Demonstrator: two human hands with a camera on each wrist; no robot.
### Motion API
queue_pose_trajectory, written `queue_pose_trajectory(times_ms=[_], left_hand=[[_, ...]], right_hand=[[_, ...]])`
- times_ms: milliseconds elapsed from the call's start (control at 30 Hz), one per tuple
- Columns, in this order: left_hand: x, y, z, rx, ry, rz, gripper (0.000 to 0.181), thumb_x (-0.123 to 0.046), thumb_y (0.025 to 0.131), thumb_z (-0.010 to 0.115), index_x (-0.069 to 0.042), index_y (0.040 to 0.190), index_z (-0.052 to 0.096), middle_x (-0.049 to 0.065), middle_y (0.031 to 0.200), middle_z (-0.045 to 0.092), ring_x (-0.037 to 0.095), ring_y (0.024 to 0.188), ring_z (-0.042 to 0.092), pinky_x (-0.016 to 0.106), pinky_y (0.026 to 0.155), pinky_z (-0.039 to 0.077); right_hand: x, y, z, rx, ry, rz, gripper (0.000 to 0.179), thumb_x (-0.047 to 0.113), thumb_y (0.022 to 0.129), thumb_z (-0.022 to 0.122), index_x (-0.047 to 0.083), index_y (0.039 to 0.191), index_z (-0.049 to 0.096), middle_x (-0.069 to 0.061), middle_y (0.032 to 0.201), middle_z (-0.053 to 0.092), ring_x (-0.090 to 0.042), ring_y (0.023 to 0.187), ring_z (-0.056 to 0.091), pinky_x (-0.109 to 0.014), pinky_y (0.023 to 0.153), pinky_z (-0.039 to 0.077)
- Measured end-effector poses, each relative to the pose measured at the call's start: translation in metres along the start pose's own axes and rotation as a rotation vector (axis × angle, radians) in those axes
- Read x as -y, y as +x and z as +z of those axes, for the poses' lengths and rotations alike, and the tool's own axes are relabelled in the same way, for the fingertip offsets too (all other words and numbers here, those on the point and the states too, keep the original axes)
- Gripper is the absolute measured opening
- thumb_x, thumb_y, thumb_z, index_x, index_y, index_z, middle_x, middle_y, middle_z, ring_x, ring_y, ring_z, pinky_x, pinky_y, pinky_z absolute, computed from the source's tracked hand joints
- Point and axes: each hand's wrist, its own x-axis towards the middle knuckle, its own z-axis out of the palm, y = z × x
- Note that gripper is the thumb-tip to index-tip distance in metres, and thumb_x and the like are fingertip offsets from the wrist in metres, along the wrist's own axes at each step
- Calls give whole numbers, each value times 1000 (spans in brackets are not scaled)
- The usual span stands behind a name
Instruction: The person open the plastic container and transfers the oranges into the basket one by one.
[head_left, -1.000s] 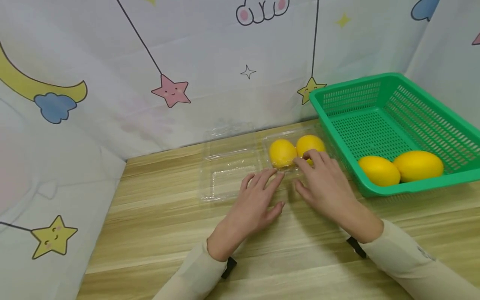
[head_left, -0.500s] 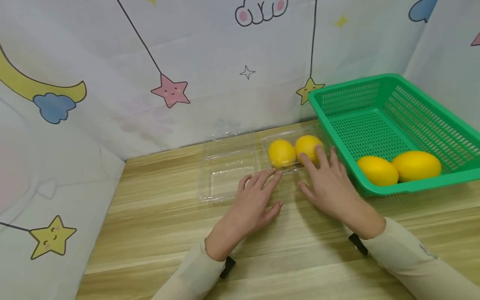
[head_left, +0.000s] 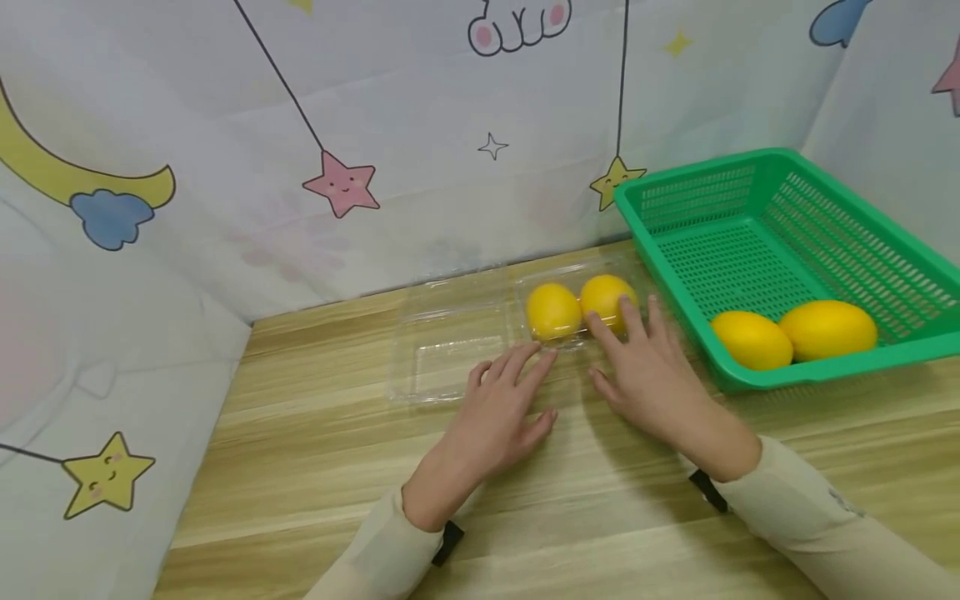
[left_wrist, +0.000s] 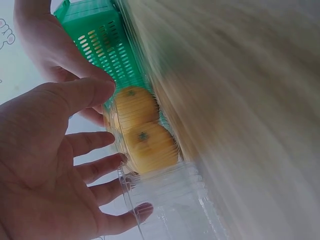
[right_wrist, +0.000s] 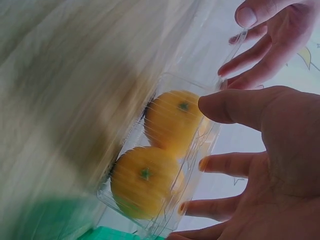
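Two yellow-orange oranges (head_left: 553, 312) with green stem marks sit side by side in a clear plastic box (right_wrist: 165, 82) at the back of the table. To its left lies another clear, ridged plastic section (head_left: 457, 358) with nothing in it. My left hand (head_left: 495, 408) has its fingers spread at the front edge where the two sections meet. My right hand (head_left: 648, 375) reaches over the box's front right, its fingertips overlapping the right orange (head_left: 606, 302) in the head view. In the right wrist view, its fingers stand loosely apart along the box's rim.
A green perforated basket (head_left: 678, 300) stands right beside the box, with two more yellow fruits (head_left: 827, 330) at its near end. The wooden table (head_left: 315, 467) runs back to a white curtain (head_left: 435, 192) printed with stars, which also hangs along the left.
My right hand's fingers have straightened and spread, shifting to the right over the right orange. The left hand stays near the front edge, and the oranges' box sits slightly further left in view.
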Motion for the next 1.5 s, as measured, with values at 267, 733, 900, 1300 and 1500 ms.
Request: queue_pose_trajectory(times_ms=[267, 733, 900, 1300, 1500], left_hand=[[4, -7, -1, 12, -6, -14, 72, -38, 102, 72, -15, 163, 42, 13, 166, 41, 36, 150, 44, 62, 110, 47], [11, -16, -5, -6, -2, -38, 71, -37, 101, 73, -15, 162, 44, 13, 164, 43, 36, 147, 48, 61, 112, 46], [13, -17, -6, -18, -14, -35, 70, -35, 101, 73, -14, 162, 44, 12, 163, 45, 36, 146, 48, 60, 113, 45], [21, -16, -8, -215, -92, -28, 35, -19, 99, 73, -11, 133, 70, 10, 143, 64, 34, 133, 60, 55, 107, 49], [21, -15, -5, -274, -62, -12, 23, -19, 98, 75, -9, 119, 75, 11, 135, 68, 34, 130, 60, 54, 105, 50]], right_hand=[[7, -1, 2, -10, -26, -23, 66, 26, 95, 79, 6, 153, 54, -41, 156, 37, -74, 140, 31, -80, 106, 39], [21, 0, 1, -22, -68, -47, 65, 30, 95, 80, 8, 152, 57, -40, 153, 43, -72, 138, 37, -78, 106, 41], [24, 1, 0, -13, -110, -43, 65, 33, 95, 80, 11, 152, 57, -38, 153, 45, -69, 138, 40, -75, 107, 42], [28, 6, -3, -61, -77, -103, 56, 26, 92, 84, 11, 141, 64, -30, 155, 49, -54, 146, 39, -67, 119, 30], [30, 15, 4, -178, -7, -193, 32, 13, 90, 84, 7, 118, 71, -25, 150, 55, -47, 144, 44, -63, 118, 32]])
